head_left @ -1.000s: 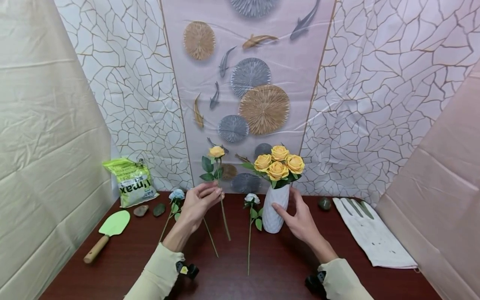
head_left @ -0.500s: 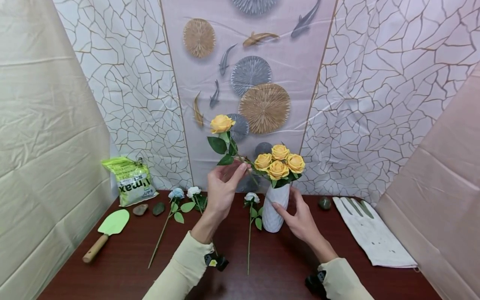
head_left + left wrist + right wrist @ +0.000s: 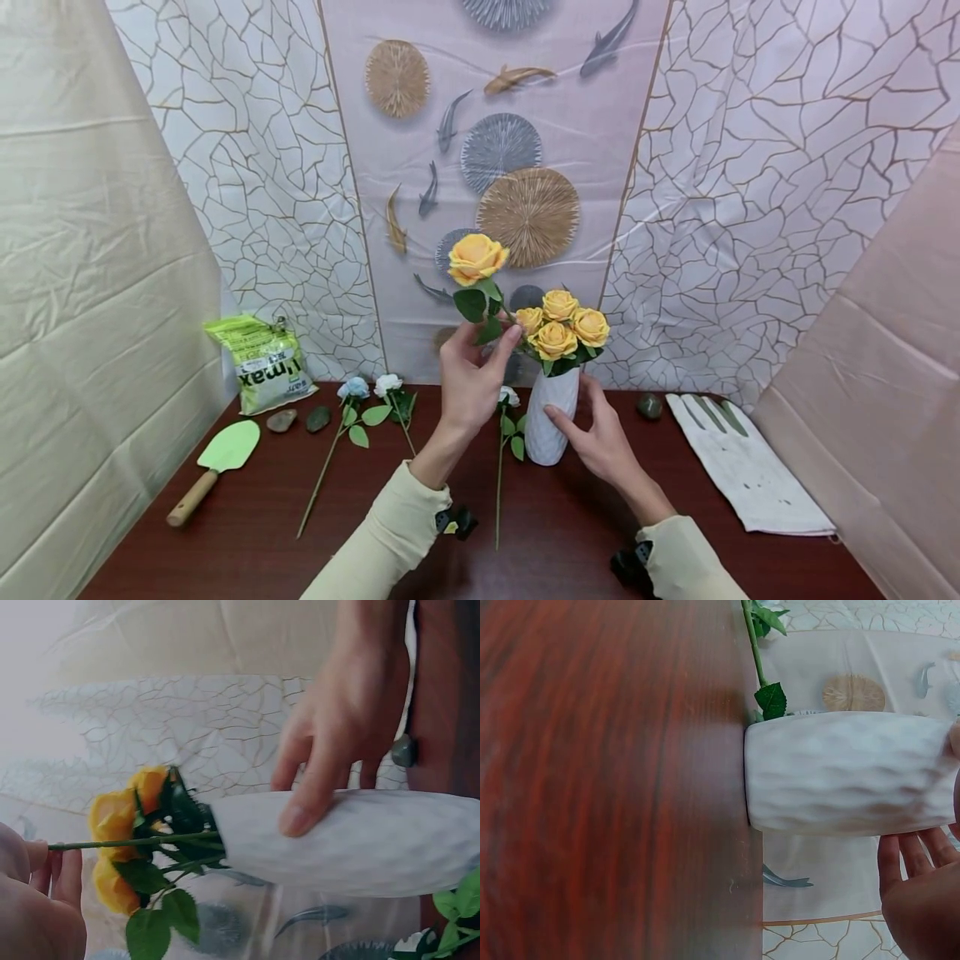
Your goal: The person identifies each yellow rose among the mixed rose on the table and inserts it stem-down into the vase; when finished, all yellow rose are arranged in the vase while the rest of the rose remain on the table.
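My left hand (image 3: 472,383) pinches the green stem of a yellow rose (image 3: 477,259), its bloom tilted up and left. In the left wrist view this stem (image 3: 112,844) runs to the mouth of the white textured vase (image 3: 352,847); whether its end is inside I cannot tell. Several more yellow roses (image 3: 556,340) stand in the vase. My right hand (image 3: 603,442) holds the vase from the right, thumb on the near side. In the right wrist view the vase (image 3: 847,772) stands upright on the brown table (image 3: 630,787), with fingers (image 3: 922,859) along its side.
A white rose (image 3: 500,475) lies just left of the vase. Further left lie a blue rose (image 3: 353,388), another white rose (image 3: 388,384), two stones (image 3: 282,421), a trowel (image 3: 228,446) and a green bag (image 3: 266,367). At right are a dark stone (image 3: 649,407) and white gloves (image 3: 742,475).
My left hand has raised the yellow rose and carried it right, to beside the vase's blooms, while the stem tilted. The right hand and vase stay in place.
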